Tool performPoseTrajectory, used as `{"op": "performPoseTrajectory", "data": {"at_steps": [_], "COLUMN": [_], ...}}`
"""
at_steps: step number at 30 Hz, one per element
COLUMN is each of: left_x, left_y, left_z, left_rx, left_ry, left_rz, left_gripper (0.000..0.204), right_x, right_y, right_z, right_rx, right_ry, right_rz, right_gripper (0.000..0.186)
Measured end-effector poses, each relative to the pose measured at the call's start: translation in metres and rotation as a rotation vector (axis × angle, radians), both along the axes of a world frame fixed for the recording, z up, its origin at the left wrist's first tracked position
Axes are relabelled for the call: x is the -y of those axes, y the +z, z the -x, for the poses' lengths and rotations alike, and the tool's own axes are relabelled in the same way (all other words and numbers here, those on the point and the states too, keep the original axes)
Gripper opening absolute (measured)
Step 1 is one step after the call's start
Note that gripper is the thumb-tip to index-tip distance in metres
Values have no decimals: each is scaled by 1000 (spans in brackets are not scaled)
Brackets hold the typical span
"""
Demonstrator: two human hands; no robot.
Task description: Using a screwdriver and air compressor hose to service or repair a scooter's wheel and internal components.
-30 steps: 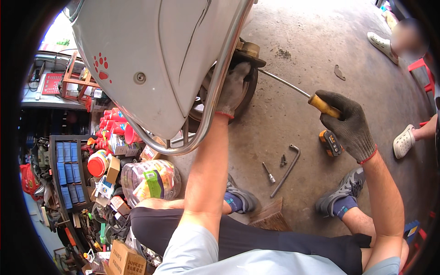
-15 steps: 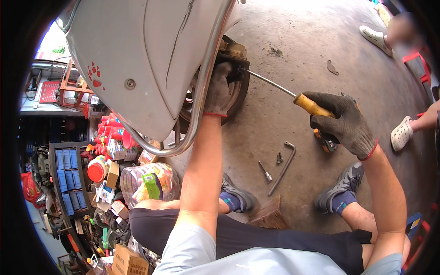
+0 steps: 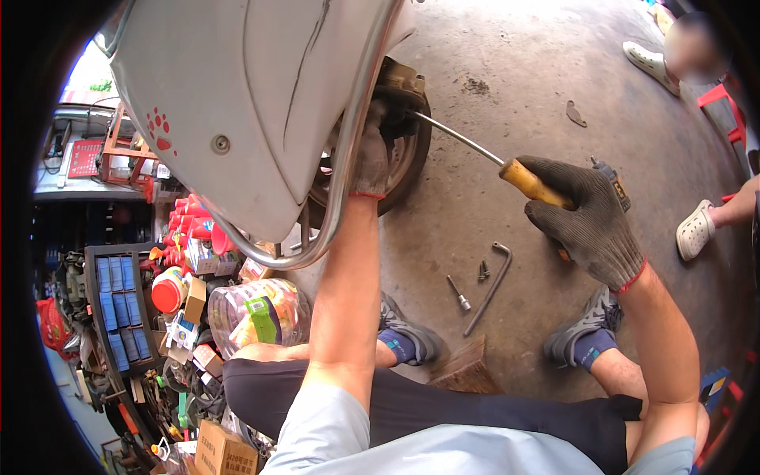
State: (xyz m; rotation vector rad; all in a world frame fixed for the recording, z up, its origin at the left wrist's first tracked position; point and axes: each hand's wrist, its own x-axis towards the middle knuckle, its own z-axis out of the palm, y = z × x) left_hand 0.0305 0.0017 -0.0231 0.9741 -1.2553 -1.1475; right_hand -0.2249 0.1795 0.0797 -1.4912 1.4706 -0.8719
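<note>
Right gloved hand (image 3: 582, 214) wrapped round the yellow-handled screwdriver (image 3: 529, 182); its shaft runs to the dark assembly by the wheel (image 3: 416, 170). Left gloved hand (image 3: 370, 162) in at the wheel beside chrome bar (image 3: 347, 170), fingertips obscured, can't tell grip. Floor: L-shaped wrench (image 3: 489, 289), screws (image 3: 484, 271), socket bit (image 3: 461, 298).

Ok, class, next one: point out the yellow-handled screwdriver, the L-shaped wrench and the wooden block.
Yellow-handled screwdriver (image 3: 526, 181): head view, on its handle.
L-shaped wrench (image 3: 488, 294): head view, midway along its long arm.
Wooden block (image 3: 467, 370): head view, on its grained surface.
</note>
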Motion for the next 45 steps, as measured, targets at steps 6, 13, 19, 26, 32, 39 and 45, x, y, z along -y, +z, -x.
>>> {"op": "performPoseTrajectory", "data": {"at_steps": [6, 13, 19, 26, 32, 39, 45], "left_x": [-1, 0, -1, -8, -10, 7, 11], "left_y": [-3, -1, 2, 19, 8, -15, -11], "left_z": [-6, -1, -1, 0, -3, -21, -26], "left_rx": [53, -17, -118, -52, 51, 165, 544], "left_ry": [27, -46, -107, -226, -104, -82, -47], "left_rz": [65, -32, -214, -183, -124, -10, 159], "left_gripper": [41, 35, 34, 35, 33, 32, 41], "right_x": [8, 3, 7, 5, 8, 9, 7], "right_y": [7, 7, 7, 8, 5, -9, -30], "right_z": [8, 3, -11, -3, -7, -13, -22], "right_rx": [228, 170, 59, 228, 279, 82, 302], "right_ry": [-2, -16, 2, 10, -25, 38, 10], "right_rz": [-408, -202, -47, -246, -383, -184, -380], "right_gripper": [45, 42, 40, 40, 40, 43, 43]}}
